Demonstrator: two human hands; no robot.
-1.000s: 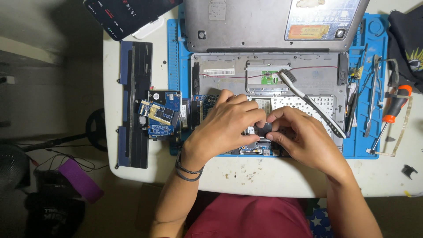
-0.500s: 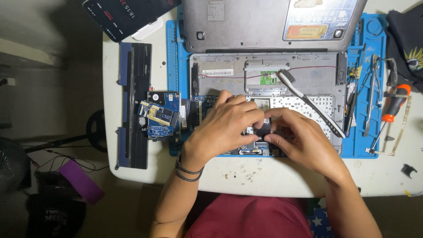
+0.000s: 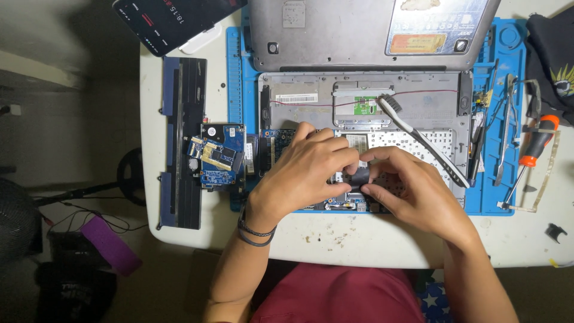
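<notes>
Left hand: our left hand point(image 3: 305, 173) is curled, palm down, over the opened laptop base point(image 3: 418, 101); the fingers bend toward the right and the tips pinch the left edge of a small black part point(image 3: 359, 178).
Right hand: our right hand point(image 3: 412, 191) is also half closed; thumb and forefinger pinch the same black part from the right side, so both hands meet on it.
Black part: it is held just above the near edge of the laptop base, between the two hands; we cannot tell if it is a tape or a flat cable.
Around: a brush point(image 3: 418, 137) lies diagonally on the base, a blue circuit board point(image 3: 215, 157) sits left of our left hand, a screwdriver with orange handle point(image 3: 529, 158) is far right on the blue mat point(image 3: 236, 78).
</notes>
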